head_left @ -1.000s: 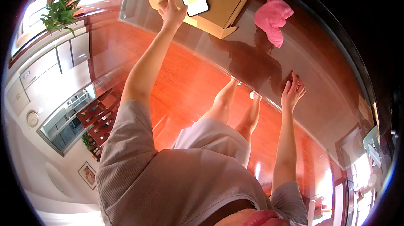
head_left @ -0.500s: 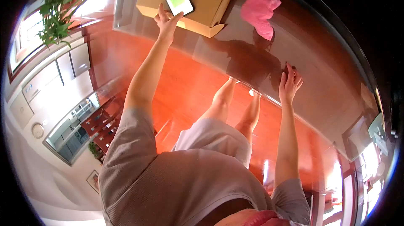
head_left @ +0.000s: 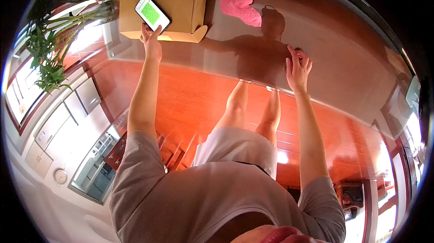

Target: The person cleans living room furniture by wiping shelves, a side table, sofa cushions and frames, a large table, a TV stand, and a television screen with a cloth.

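Phone (head_left: 153, 13): dark edge, white screen, green block. Box (head_left: 184, 10): tan. Cloth (head_left: 239, 1): pink. Shirt (head_left: 208, 193): grey-beige, finely ribbed. Floor (head_left: 192, 89): orange-red. Plant (head_left: 50, 69): green.

No txt legible: phone (head_left: 153, 12) scrn & clock (head_left: 60, 176) dial too small.

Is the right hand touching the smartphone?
No: the left hand is at the lower end of the smartphone, while the right hand is well away, over the glossy tabletop.
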A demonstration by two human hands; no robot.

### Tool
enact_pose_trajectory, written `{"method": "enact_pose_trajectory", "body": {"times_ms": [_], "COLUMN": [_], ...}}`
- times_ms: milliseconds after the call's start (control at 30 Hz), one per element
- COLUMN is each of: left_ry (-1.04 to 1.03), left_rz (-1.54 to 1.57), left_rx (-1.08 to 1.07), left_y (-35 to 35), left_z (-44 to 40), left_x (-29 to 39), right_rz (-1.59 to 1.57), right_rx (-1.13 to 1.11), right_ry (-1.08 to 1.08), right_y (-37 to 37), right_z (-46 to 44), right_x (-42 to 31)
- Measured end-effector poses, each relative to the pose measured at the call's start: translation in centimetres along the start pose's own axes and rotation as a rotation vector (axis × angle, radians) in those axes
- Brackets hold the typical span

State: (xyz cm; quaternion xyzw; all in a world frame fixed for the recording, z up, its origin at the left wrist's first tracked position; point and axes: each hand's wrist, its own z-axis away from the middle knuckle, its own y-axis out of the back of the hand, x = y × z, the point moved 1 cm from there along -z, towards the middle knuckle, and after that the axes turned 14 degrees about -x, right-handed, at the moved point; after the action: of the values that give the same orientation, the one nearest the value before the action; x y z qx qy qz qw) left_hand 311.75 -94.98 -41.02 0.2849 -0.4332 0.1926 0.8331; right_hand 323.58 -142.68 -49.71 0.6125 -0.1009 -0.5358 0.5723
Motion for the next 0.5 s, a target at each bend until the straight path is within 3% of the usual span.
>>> {"method": "enact_pose_trajectory", "body": {"times_ms": [367, 433, 500], "left_ry": [-0.029, -0.098, -0.019], "left_rz": [0.290, -0.149, -0.384], "left_rx": [0.009, 0.206, 0.350], "left_y": [1.8, 1.7, -1.1], "left_z": [-0.2, 0.8, 4.2], "left_x": [-2.1, -2.7, -1.4], "right_rz": [-0.013, -0.017, -0.110], "right_rx": [0.020, 0.017, 0.033], "right_ry": [0.019, 0.006, -0.036], "right_y": [0.4, 0.5, 1.1], "right_z": [-0.2, -0.2, -1.1], "right_x": [-0.3, -0.6, -1.6]}}
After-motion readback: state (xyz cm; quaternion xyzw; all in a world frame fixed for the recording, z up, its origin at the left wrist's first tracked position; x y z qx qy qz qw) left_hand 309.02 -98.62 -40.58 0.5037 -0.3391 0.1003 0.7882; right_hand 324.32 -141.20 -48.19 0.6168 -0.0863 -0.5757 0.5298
